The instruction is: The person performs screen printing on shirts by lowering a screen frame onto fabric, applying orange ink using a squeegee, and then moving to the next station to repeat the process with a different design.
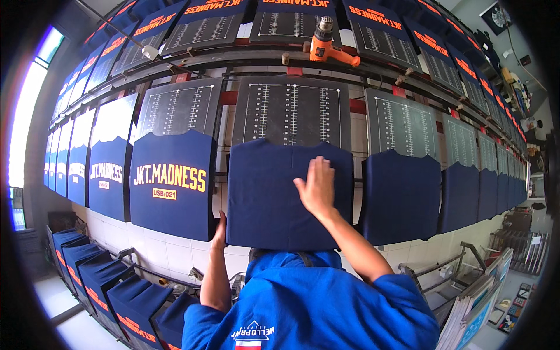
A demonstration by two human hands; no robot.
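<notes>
Directly before me a plain navy fabric piece, cut like a shirt panel (265, 198), lies smooth over a dark board (277, 114) with white ruled scales. Its scooped neck edge leaves the board's upper part bare. My right hand (318, 188) rests flat on the panel, right of its middle, fingers stretched upward and thumb out to the left. At the panel's lower left edge is my left hand (219, 231). One digit points up along that edge; the other fingers are hidden, so I cannot tell whether they grip the cloth.
A printed navy panel (169, 204) is on the board to the left, a plain one (401, 198) to the right. An orange heat gun (326, 46) sits on the rail behind. More panels hang at lower left (134, 297). Framed screens (478, 297) lean at lower right.
</notes>
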